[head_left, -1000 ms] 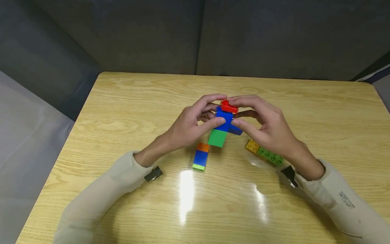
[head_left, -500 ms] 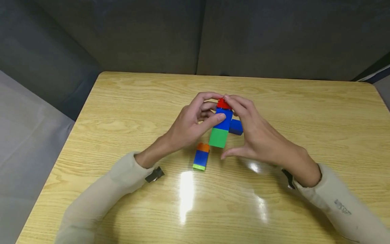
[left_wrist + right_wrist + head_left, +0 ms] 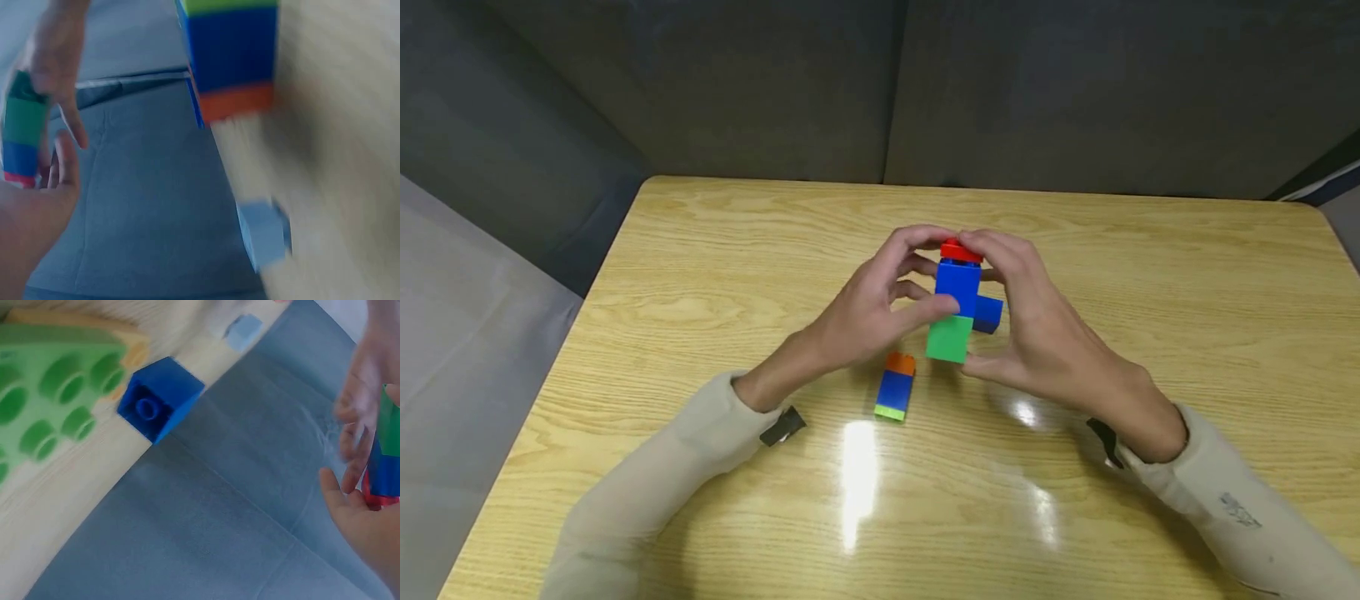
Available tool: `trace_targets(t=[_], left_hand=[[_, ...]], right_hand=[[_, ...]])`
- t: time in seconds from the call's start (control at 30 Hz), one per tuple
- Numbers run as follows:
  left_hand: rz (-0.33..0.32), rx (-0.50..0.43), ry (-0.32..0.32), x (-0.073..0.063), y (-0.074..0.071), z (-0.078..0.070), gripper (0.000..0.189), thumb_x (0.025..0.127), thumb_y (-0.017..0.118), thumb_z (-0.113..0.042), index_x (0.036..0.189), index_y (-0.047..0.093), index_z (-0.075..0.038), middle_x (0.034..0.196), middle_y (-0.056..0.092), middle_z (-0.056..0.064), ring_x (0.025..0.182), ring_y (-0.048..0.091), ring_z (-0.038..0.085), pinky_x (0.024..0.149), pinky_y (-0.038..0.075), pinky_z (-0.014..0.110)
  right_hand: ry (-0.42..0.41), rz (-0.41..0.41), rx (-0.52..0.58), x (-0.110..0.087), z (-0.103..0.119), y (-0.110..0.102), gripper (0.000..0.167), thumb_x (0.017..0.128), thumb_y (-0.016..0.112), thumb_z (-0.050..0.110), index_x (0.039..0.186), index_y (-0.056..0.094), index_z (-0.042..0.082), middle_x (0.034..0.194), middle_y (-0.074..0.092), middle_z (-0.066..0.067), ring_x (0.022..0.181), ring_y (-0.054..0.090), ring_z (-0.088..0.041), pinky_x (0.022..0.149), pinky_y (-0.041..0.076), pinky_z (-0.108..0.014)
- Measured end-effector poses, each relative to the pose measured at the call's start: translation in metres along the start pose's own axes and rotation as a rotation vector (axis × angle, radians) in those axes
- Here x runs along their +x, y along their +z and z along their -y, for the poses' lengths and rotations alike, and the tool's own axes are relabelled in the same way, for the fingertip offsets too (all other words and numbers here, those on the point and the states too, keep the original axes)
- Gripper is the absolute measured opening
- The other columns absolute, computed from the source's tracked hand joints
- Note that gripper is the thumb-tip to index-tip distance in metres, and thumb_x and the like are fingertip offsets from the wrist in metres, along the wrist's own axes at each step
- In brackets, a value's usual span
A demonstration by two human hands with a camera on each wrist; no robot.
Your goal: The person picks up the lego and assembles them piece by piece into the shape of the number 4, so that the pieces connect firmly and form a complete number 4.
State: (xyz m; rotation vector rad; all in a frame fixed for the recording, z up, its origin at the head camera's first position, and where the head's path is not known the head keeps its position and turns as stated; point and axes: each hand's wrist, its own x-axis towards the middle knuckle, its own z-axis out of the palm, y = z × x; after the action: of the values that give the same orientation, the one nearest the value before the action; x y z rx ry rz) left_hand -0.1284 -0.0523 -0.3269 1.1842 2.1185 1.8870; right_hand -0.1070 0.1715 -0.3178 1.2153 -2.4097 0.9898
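Observation:
In the head view, my left hand (image 3: 872, 304) grips a stack of toy building bricks above the table. A blue brick (image 3: 958, 283) forms its middle, over a green brick (image 3: 950, 338) at the near end. At the far end a red brick (image 3: 961, 250) sits across the blue one. My right hand (image 3: 1048, 333) holds the same stack lengthwise, fingertips at the red end and thumb at the green end. In the right wrist view both hands are around the stack, partly cut off by the frame edge.
A separate blue brick (image 3: 988, 313) lies behind the stack. Nearer stands an orange, blue and lime stack (image 3: 895, 388). The right wrist view has a green brick (image 3: 62, 381) with a yellow brick (image 3: 134, 350) behind it, and a pale blue block (image 3: 244, 332).
My right thumb has swung from the blue brick down to the green end. The red brick has straightened on the blue one, and the stack has shifted slightly right. My right hand now hides the green-and-yellow bricks.

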Motion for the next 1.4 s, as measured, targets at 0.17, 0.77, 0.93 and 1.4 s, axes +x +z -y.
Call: trace_targets(t=[0.17,0.77,0.93,1.4], left_hand=[[0.078,0.215,0.232,0.002,-0.005,0.002,0.123,0.063,0.102,-0.016,0.154,0.024,0.011,0.158,0.029,0.025,0.141,0.039,0.027,0.104,0.048,0.037],[-0.003,0.325,0.377,0.007,-0.01,-0.003,0.109,0.061,0.104,-0.016,0.145,0.042,0.015,0.145,0.046,0.029,0.137,0.045,0.03,0.103,0.05,0.034],[-0.017,0.325,0.363,0.007,-0.011,0.0,0.111,0.06,0.104,-0.015,0.145,0.04,0.015,0.146,0.044,0.029,0.138,0.044,0.03,0.101,0.052,0.033],[0.059,0.249,0.312,0.003,-0.004,0.004,0.107,0.07,0.098,-0.009,0.15,0.03,0.014,0.148,0.04,0.028,0.136,0.044,0.028,0.104,0.051,0.034]], right_hand=[[0.045,-0.029,0.083,0.0,0.002,-0.011,0.117,0.057,0.099,-0.002,0.151,0.028,-0.009,0.148,0.036,-0.03,0.139,0.04,-0.035,0.107,0.05,-0.038],[0.037,-0.022,0.14,0.002,0.002,-0.015,0.123,0.058,0.097,-0.009,0.157,0.023,-0.012,0.151,0.037,-0.03,0.139,0.044,-0.037,0.11,0.044,-0.023],[0.045,-0.012,0.159,0.003,-0.001,-0.013,0.126,0.061,0.096,-0.012,0.161,0.019,-0.007,0.162,0.031,-0.023,0.14,0.044,-0.04,0.107,0.044,-0.02],[0.025,-0.034,0.137,-0.001,-0.007,-0.014,0.115,0.056,0.098,-0.007,0.151,0.033,-0.009,0.148,0.043,-0.029,0.117,0.058,-0.036,0.095,0.051,-0.017]])
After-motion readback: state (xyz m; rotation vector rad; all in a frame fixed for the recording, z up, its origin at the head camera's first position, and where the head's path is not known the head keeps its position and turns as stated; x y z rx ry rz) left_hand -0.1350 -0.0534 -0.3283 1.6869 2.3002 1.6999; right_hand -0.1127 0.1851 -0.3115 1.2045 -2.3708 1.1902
